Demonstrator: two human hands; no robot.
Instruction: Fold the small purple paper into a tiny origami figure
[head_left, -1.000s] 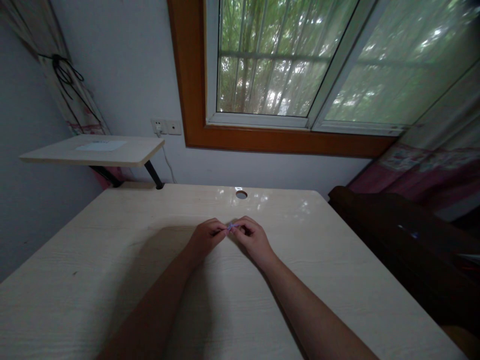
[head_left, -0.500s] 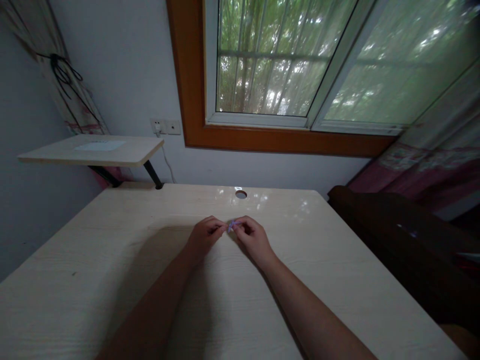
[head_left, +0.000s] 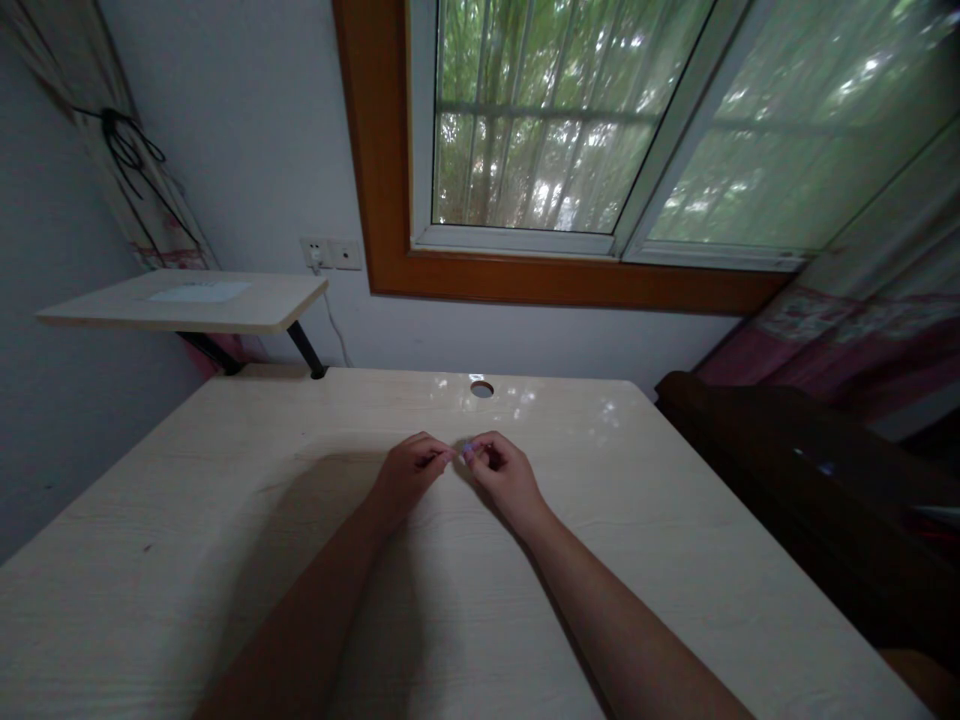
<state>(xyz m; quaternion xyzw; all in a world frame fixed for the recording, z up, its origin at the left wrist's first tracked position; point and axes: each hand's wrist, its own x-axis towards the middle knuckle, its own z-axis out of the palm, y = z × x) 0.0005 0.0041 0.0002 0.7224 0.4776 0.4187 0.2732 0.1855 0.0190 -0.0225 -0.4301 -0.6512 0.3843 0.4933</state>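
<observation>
So the change here was tiny, all of it at the fingertips. A second earlier, the small purple thing (head_left: 468, 448) was bridging both sets of fingertips; half a second after that, more of it was sticking out on the right hand's side, and by this moment only a little bit showed, tucked up against the fingertips of the right hand (head_left: 507, 474). That hand had it pinched between thumb and finger. The left hand (head_left: 412, 476) sat just to the left, fingertips bunched together and barely apart from the right's, but whether it had hold of an end was impossible to tell at that size. Both hands were over the middle of the pale desk (head_left: 600, 580), a bit toward the far side, on the near side of the round cable hole (head_left: 482, 389). As for what it meant, the right hand was probably doing the main holding by then, and the fiddly two-handed bit looked to be still in progress. What the thing actually was, too small and blurry to say.
</observation>
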